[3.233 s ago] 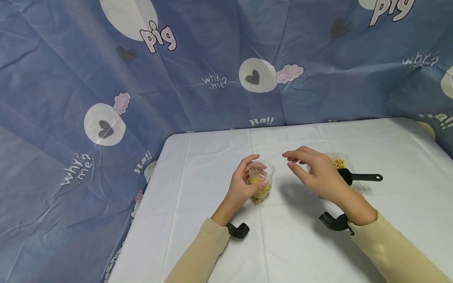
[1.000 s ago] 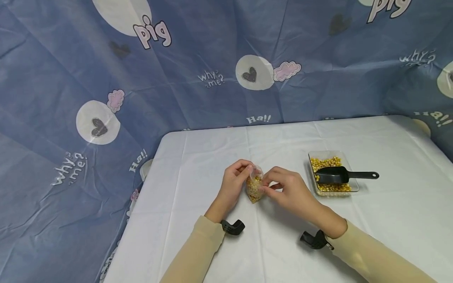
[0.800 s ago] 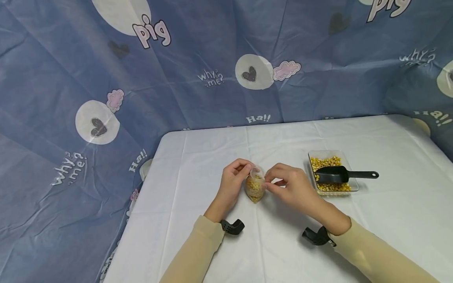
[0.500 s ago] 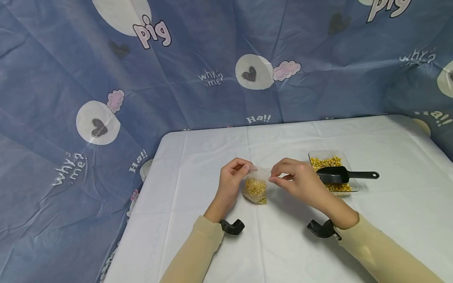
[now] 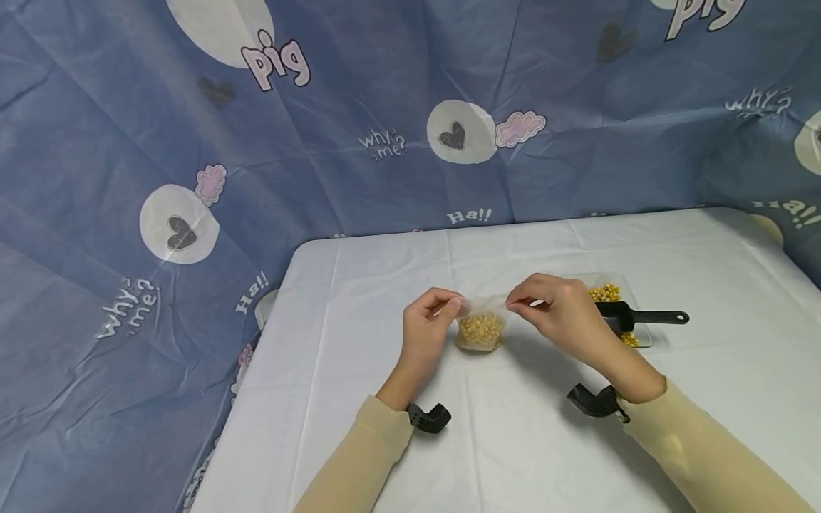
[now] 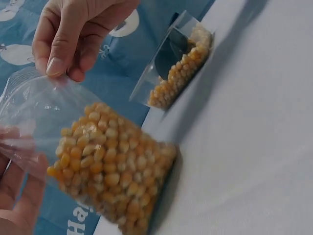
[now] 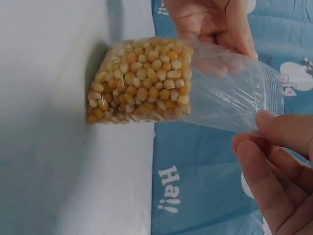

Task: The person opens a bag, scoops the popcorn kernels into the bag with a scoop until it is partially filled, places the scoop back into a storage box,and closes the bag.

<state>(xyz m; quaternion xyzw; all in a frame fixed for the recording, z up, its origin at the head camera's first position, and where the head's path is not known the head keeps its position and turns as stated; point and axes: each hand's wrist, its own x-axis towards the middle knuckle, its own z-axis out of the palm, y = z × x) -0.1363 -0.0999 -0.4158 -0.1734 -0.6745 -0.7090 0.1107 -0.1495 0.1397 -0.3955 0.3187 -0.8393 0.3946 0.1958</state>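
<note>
A small clear zip bag (image 5: 481,329) half full of yellow corn kernels stands on the white table (image 5: 359,299). My left hand (image 5: 428,329) pinches the bag's top left corner and my right hand (image 5: 556,313) pinches its top right corner, stretching the mouth flat. In the left wrist view the bag (image 6: 105,166) bulges with kernels and the right hand's fingers (image 6: 66,39) grip its upper edge. The right wrist view shows the bag (image 7: 146,88) with the left hand (image 7: 215,22) on its far edge and the right hand's fingertips (image 7: 274,147) at its near edge.
A clear tray (image 5: 616,292) of corn kernels with a black scoop (image 5: 641,318) in it sits just right of my right hand. The tray (image 6: 178,63) also appears in the left wrist view. A blue printed cloth (image 5: 385,114) hangs behind and left of the table.
Both hands closed on the bag's top, then drew apart sideways, pulling the mouth flat. The bag shifted slightly right and up.
</note>
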